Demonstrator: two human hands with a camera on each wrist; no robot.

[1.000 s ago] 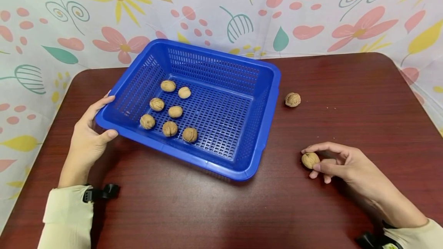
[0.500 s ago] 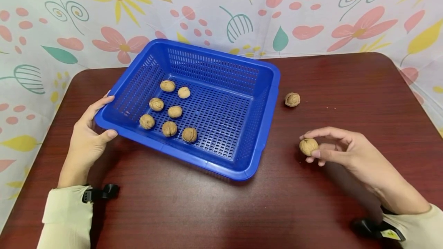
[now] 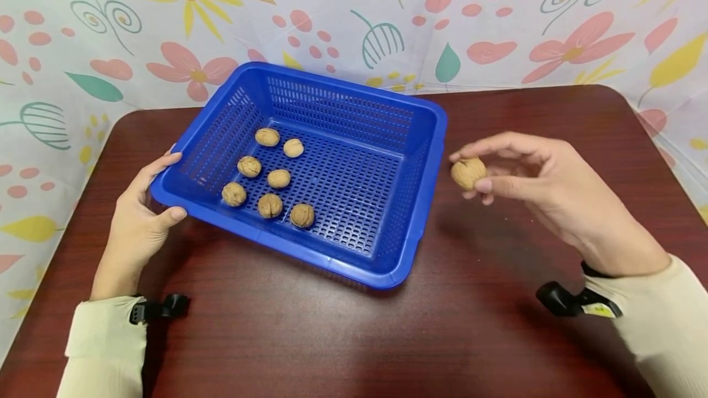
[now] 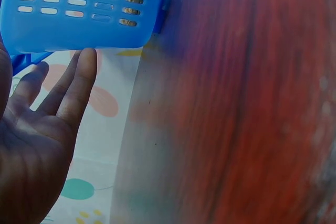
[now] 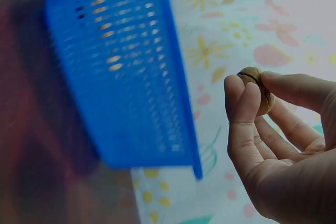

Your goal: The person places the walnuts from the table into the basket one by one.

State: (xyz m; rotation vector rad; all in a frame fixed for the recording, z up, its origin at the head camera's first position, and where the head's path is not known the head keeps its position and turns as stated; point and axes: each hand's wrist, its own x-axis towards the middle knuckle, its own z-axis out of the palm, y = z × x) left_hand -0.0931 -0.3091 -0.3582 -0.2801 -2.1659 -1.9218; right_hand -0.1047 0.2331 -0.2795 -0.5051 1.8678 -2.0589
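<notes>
My right hand [image 3: 531,183] pinches a walnut [image 3: 468,172] between thumb and fingers, just right of the basket's right rim. In the right wrist view the walnut [image 5: 256,90] shows its seam between the fingertips, beside the basket's slotted wall [image 5: 126,87]. My left hand [image 3: 141,214] grips the left front corner of the blue plastic basket [image 3: 359,269], thumb on the near side and fingers on the left side. The left wrist view shows that hand [image 4: 47,124] with its fingertips at the basket edge. Several walnuts [image 3: 270,206] lie inside the basket's left half.
The basket stands on a dark red-brown wooden table [image 3: 310,336]. Behind it hangs a white cloth [image 3: 332,11] with flowers and leaves. Small crumbs [image 3: 506,220] dot the table at the right.
The right hand has lifted the walnut off the table and carried it up and left toward the basket. It now covers the spot where another walnut lay. The left hand stays put.
</notes>
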